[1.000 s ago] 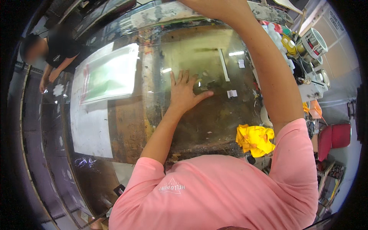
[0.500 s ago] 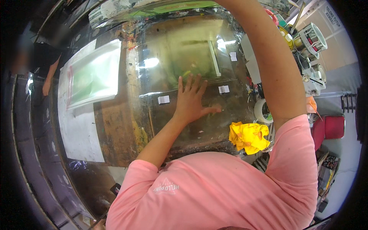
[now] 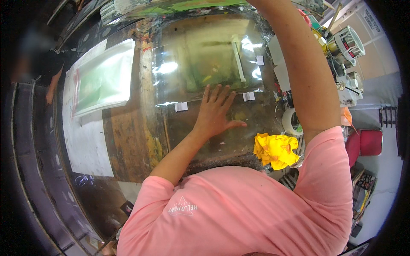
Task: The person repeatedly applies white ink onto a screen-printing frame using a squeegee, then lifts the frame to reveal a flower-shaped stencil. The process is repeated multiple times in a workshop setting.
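Note:
My left hand (image 3: 217, 112) lies palm down with fingers spread, its fingertips at the near edge of a clear plastic sheet (image 3: 177, 91) on the dark, stained table (image 3: 128, 141). Small white folded tabs (image 3: 181, 106) sit along that near edge, with another tab (image 3: 259, 60) at the right side. Under or through the sheet shows a greenish-yellow area with a pale strip (image 3: 238, 59). My right arm (image 3: 305, 72) stretches forward past the top of the picture, so its hand is out of sight. A green panel in a frame (image 3: 192, 8) stands at the far edge.
A stack of clear sheets with a green middle (image 3: 104, 81) lies on white paper (image 3: 89, 149) at left. A crumpled yellow cloth (image 3: 276, 150) and a tape roll (image 3: 291, 121) are near right. Paint cans (image 3: 347, 42) crowd the right. Another person's arm (image 3: 53, 87) shows far left.
The clear sheet has slid toward me, its near edge now at the white tabs. My left hand has drawn back slightly with it. The right arm stays stretched forward.

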Demonstrator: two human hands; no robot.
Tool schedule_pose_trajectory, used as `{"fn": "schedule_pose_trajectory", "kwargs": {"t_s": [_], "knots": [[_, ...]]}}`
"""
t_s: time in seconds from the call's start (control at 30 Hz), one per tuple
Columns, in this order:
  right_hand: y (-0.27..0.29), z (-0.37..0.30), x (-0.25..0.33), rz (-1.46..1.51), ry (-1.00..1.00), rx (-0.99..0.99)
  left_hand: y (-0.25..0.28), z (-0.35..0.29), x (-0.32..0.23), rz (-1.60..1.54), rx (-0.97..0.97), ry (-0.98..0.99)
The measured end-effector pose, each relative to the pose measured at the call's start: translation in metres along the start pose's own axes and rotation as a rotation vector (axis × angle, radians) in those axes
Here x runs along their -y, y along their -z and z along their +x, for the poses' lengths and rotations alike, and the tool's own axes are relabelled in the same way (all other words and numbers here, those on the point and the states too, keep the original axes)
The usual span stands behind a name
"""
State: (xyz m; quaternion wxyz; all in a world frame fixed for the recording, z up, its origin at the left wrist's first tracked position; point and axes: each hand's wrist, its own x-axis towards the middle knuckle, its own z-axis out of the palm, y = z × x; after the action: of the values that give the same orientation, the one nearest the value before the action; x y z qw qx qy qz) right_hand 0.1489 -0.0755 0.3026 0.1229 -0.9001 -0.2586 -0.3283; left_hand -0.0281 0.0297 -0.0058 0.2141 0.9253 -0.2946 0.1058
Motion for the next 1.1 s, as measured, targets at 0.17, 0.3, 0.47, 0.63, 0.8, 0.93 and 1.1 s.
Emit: {"fn": "schedule_pose_trajectory", "kwargs": {"t_s": [0.17, 0.3, 0.47, 0.63, 0.8, 0.93, 1.1], "knots": [[-0.001, -0.002, 0.001, 0.022, 0.023, -0.037, 0.0, 0.002, 0.001, -0.021, -0.005, -0.019], [0.001, -0.004, 0.003, 0.013, 0.009, -0.004, -0.004, 0.0, 0.001, -0.02, -0.031, -0.034], [0.006, -0.013, 0.006, 0.028, 0.042, -0.077, 0.031, 0.008, 0.008, -0.094, -0.179, 0.145], [-0.01, -0.059, 0.019, 0.022, -0.017, -0.014, 0.147, 0.023, 0.054, -0.997, -0.796, 0.465], [-0.037, -0.159, 0.025, 0.049, 0.161, 0.129, 0.16, -0.018, 0.055, -0.791, -0.404, 0.626], [-0.061, -0.21, 0.014, 0.224, 0.093, 0.574, 0.104, -0.061, 0.052, -0.31, -0.262, 0.722], [-0.081, -0.262, 0.038, 0.301, -0.022, 0.563, 0.065, -0.082, 0.066, 0.075, -0.199, 0.706]]}}
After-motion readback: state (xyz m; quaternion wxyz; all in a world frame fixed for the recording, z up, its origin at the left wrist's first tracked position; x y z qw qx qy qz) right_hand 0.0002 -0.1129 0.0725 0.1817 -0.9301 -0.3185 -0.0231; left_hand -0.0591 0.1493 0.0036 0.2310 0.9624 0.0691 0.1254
